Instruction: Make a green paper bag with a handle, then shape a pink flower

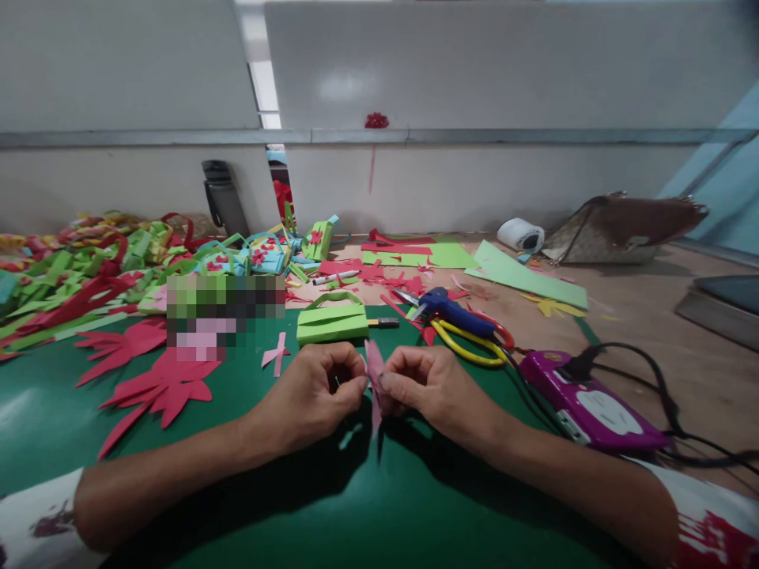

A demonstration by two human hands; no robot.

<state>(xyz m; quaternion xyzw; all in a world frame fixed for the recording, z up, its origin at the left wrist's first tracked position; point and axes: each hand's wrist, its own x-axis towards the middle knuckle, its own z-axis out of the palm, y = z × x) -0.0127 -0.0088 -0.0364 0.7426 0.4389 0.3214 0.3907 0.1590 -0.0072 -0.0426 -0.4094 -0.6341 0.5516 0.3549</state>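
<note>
Between my two hands a narrow piece of pink paper (374,371) stands nearly edge-on, above the green mat. My left hand (314,391) pinches its left side with thumb and forefinger. On the other side, the curled fingers of my right hand (436,391) grip the same paper. Just beyond my hands sits a small green paper bag (332,322) with a looped handle. A small yellow-and-black tool (384,322) lies at its right end. Crossed pink paper strips (276,353) lie left of the bag.
Scissors (474,336) and a blue-handled glue gun (456,308) lie right, near a purple power strip (593,403) with cables. Red paper cutouts (163,379) lie left, before a heap of paper bags (107,269). Green sheets (527,276), a tape roll (520,235) and a handbag (622,229) are farther back.
</note>
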